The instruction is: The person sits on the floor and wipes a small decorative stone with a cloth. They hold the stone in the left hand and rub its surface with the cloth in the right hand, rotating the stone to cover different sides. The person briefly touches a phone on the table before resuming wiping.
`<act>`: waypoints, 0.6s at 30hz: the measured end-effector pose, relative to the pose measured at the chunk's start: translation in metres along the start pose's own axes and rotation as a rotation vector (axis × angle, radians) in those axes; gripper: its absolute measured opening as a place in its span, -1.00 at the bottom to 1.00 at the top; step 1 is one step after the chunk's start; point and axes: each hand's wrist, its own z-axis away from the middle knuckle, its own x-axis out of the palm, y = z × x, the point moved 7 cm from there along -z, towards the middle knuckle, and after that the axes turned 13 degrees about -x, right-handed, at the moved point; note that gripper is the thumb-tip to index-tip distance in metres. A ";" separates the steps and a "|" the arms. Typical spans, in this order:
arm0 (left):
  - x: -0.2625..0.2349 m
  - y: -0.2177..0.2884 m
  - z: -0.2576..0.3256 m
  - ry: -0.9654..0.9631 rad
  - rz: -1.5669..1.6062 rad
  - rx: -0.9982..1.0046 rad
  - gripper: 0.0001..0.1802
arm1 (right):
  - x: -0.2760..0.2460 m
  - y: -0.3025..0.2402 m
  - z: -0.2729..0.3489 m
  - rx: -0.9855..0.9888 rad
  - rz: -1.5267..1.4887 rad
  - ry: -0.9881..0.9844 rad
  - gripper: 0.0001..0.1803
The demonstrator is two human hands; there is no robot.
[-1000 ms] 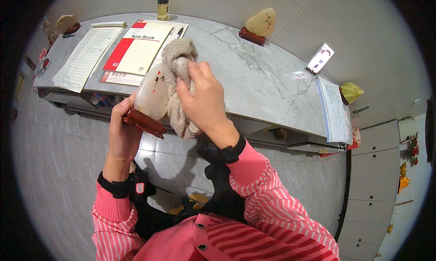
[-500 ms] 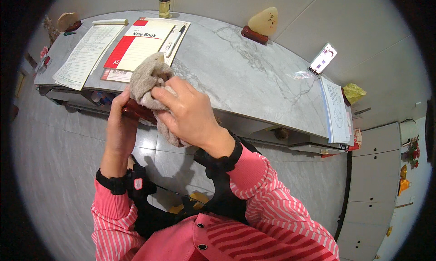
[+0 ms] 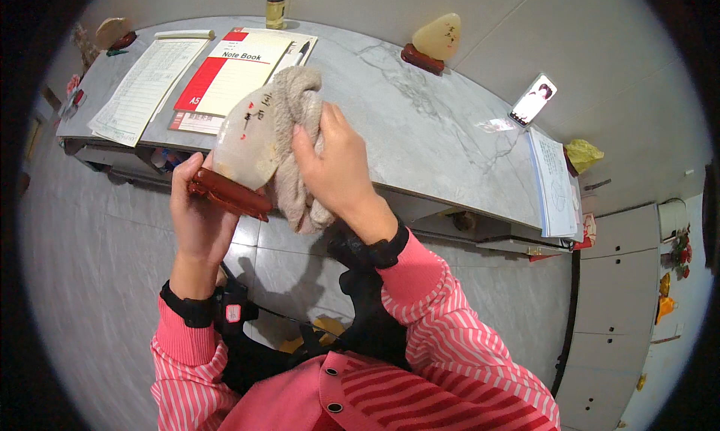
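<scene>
In my left hand (image 3: 201, 221) is an ornamental stone (image 3: 246, 142), pale and rounded, with dark and red characters on its face. It stands in a reddish-brown wooden base (image 3: 232, 195), and my left fingers wrap round that base from its left end and below. My right hand (image 3: 339, 161) is closed on a grey-beige cloth (image 3: 298, 131), which lies bunched against the stone's right edge and hangs down past the base. Both hands are above the near edge of the desk. The cloth hides the stone's right side.
On the grey marbled desk (image 3: 390, 123) lie a red-and-cream notebook (image 3: 229, 75), a pen (image 3: 302, 54) and a written pad (image 3: 150, 86). A bottle (image 3: 275, 7), another stone on a stand (image 3: 439, 37) and a lit phone (image 3: 534, 99) stand along the back. Papers (image 3: 551, 180) lie at right.
My right hand and the cloth have moved right, uncovering the stone's face. The base has come into fuller view in my left hand. The phone's picture has changed.
</scene>
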 end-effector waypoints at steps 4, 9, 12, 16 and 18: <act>-0.006 0.008 -0.003 0.025 0.189 0.058 -0.35 | 0.008 -0.025 0.008 -0.078 -0.017 -0.057 -0.62; -0.013 0.026 -0.001 0.024 0.267 0.133 -0.40 | 0.013 -0.053 0.015 -0.219 -0.132 -0.134 -0.65; -0.011 0.026 0.000 -0.081 0.259 0.140 -0.46 | 0.011 -0.055 0.015 -0.226 -0.133 -0.112 -0.62; -0.021 0.025 -0.004 -0.085 0.263 0.124 -0.58 | 0.003 -0.050 0.012 -0.248 -0.060 -0.063 -0.58; -0.027 0.027 -0.008 -0.076 0.232 0.099 -0.63 | 0.000 -0.048 0.012 -0.251 -0.044 -0.058 -0.56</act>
